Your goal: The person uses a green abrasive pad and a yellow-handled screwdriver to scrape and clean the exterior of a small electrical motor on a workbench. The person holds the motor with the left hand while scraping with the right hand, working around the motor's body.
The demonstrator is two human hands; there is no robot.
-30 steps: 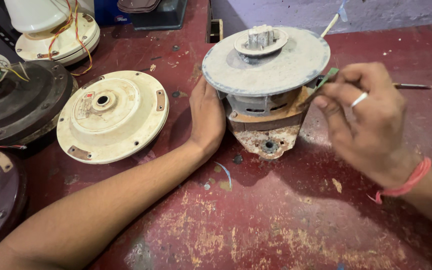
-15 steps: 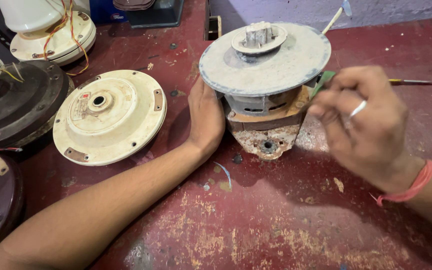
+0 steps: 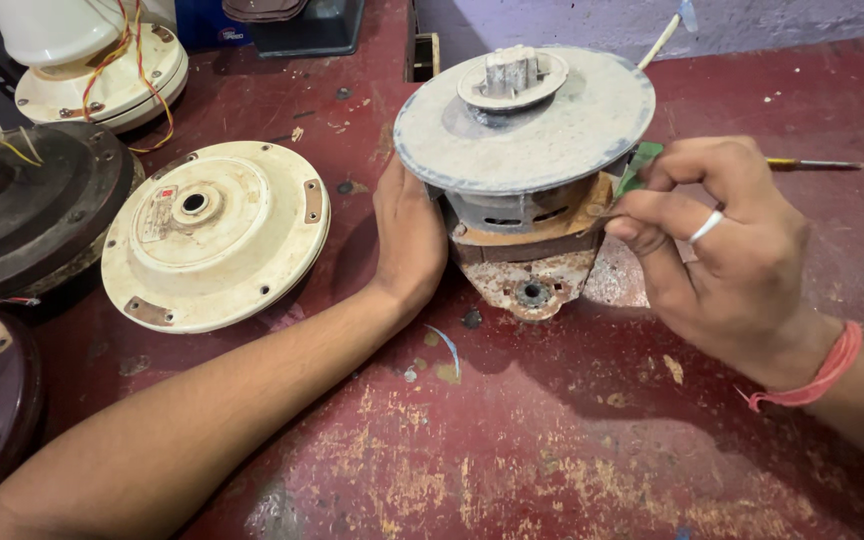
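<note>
- Motor point(image 3: 524, 140) in grey, dusty metal stands at the middle of the red table point(image 3: 552, 440), its wide round plate on top and a rusty base with a bolt hole under it.
- My left hand point(image 3: 409, 235) lies flat against the motor's left side, palm on the housing; its fingers go round behind and I cannot see their tips.
- My right hand point(image 3: 727, 240) is at the motor's right side, fingers pinched together on a thin tool with a green handle point(image 3: 640, 165). The hand covers most of it, so I cannot tell what kind of tool it is or where its tip touches.
- A metal shaft point(image 3: 814, 163) sticks out past the right hand's knuckles; whether it belongs to the same tool I cannot say.
- A cream round cover point(image 3: 216, 232) lies just beside the left forearm, apart from the motor.
- A dark round housing point(image 3: 27, 205) with loose wires is cut off at the left edge, and another cream housing point(image 3: 102, 75) is cut off at the top.
</note>
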